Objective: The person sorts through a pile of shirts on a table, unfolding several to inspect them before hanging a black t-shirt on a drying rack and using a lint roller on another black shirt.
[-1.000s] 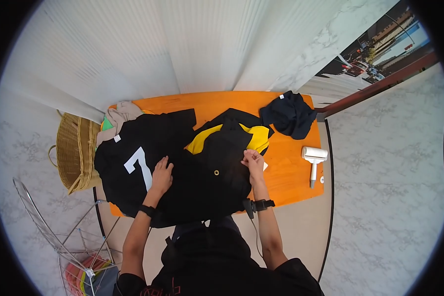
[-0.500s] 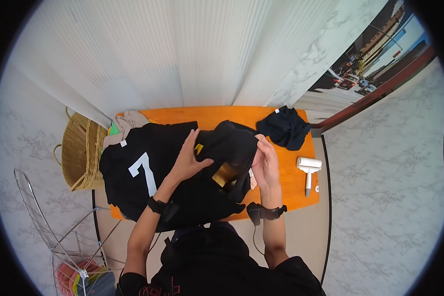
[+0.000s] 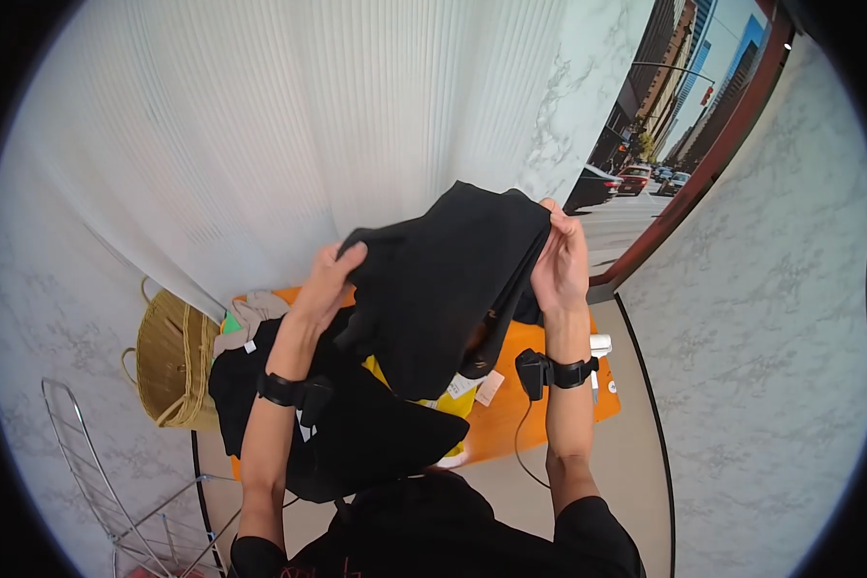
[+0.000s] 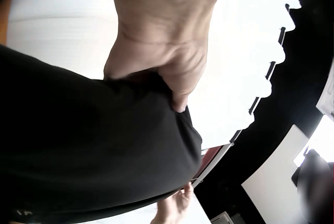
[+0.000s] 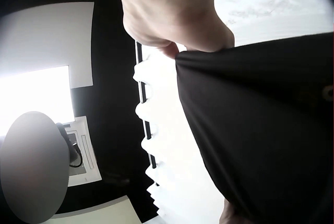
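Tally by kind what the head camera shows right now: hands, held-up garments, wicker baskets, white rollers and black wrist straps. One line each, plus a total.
Hands: 2 (left hand, right hand)
Held-up garments: 1 (black garment)
Wicker baskets: 1
White rollers: 1, partly hidden
Black wrist straps: 2 (left strap, right strap)
Total: 7

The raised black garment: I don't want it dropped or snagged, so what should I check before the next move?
- Left hand pinching the black garment: ok, thumb and fingers hold its edge.
- Right hand pinching it: ok, at the other side.
- Cloth smooth: not ok, creases run from the right hand.
- Lower edge free of the yellow cloth: cannot tell.
- Lint roller clear of the garment: ok, they lie apart.
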Available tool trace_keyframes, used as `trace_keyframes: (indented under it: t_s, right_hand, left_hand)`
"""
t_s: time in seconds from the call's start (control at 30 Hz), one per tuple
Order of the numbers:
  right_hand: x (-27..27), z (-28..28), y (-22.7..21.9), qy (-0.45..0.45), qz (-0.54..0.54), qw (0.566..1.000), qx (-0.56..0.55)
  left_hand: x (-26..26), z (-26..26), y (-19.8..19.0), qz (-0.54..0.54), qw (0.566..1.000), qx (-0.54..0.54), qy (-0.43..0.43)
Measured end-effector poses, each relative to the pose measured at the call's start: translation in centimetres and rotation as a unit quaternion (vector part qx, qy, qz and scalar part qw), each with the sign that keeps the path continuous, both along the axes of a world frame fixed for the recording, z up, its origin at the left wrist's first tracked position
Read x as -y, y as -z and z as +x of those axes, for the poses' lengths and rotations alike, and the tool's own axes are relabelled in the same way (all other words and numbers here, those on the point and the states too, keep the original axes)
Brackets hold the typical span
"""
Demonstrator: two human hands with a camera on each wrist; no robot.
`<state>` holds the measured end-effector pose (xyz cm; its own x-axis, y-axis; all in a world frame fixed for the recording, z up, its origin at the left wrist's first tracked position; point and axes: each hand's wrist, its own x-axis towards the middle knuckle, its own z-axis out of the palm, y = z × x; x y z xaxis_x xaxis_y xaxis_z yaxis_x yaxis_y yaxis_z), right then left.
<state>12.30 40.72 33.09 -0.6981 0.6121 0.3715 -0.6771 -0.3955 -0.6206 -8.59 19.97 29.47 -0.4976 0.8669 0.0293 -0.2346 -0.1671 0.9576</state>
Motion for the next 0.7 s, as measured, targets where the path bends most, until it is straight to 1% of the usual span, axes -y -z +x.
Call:
trace_keyframes:
  t_s: [0.03,0.07,0.13,0.17,0.2,0.27,0.3,0.33,0.4,0.43,0.47,0.5,0.53,0.57,0.6,0.67,0.7]
  right_hand:
    - [-0.8,0.0,-0.2,-0.02,0.031,0.999,-0.025]
    - [-0.8,-0.2,-0.8,-0.022,0.035,0.999,-0.034]
    - [-0.6,-0.4,-1.9,0.051,0.049,0.997,0.013]
    - [-1.5,-0.7,-1.5,0.042,0.086,0.995,0.038]
    - [-2.0,-1.3,-0.8,0.04,0.087,0.995,0.034]
    - [-2.1,-2.4,-0.4,0.064,0.098,0.989,0.088]
    - [-1.8,-3.0,0.0,0.086,0.109,0.982,0.125]
    - [-2.1,-3.7,1.0,0.104,0.114,0.969,0.194]
    - [0.3,-4.7,1.4,0.149,0.156,0.945,0.245]
    - [0.2,-5.6,3.7,0.16,0.185,0.949,0.198]
    - [1.8,-6.2,4.3,0.233,0.261,0.918,0.186]
    - [3.7,-6.1,5.2,0.248,0.252,0.91,0.215]
    - [6.2,-5.8,5.2,0.254,0.279,0.901,0.216]
    - [8.2,-5.7,5.4,0.272,0.333,0.872,0.235]
    - [9.5,-5.9,5.9,0.27,0.332,0.873,0.235]
    - [11.7,-6.2,6.7,0.285,0.405,0.829,0.26]
    - [12.8,-6.5,7.3,0.282,0.402,0.831,0.262]
  left_hand:
    - [-0.1,-1.0,-1.1,0.013,0.998,-0.047,-0.029]
    - [-0.3,-1.8,-2.4,0.025,0.994,-0.093,-0.059]
    - [-0.2,-2.2,-5.6,0.045,0.989,-0.112,-0.081]
    - [0.1,-2.1,-7.1,0.061,0.985,-0.123,-0.1]
    - [0.3,-2.1,-8.3,0.062,0.985,-0.127,-0.103]
    - [0.6,-2.1,-10.3,0.079,0.98,-0.162,-0.086]
    - [0.7,-1.8,-11.1,0.078,0.976,-0.176,-0.1]
    - [0.7,-1.7,-11.7,0.077,0.975,-0.179,-0.102]
    - [0.9,-1.5,-12.5,0.101,0.973,-0.182,-0.097]
    - [1.0,-1.5,-12.6,0.099,0.973,-0.184,-0.1]
    - [1.2,-1.6,-12.8,0.092,0.972,-0.191,-0.103]
    - [1.3,-1.6,-13.0,0.086,0.971,-0.196,-0.107]
    - [1.4,-1.6,-13.0,0.084,0.971,-0.197,-0.109]
    - [1.6,-1.4,-12.9,0.077,0.97,-0.198,-0.115]
    - [1.8,-1.2,-13.0,0.071,0.97,-0.198,-0.119]
    - [2.1,-1.0,-13.4,0.076,0.969,-0.199,-0.125]
    - [2.5,-0.8,-13.7,0.083,0.968,-0.2,-0.13]
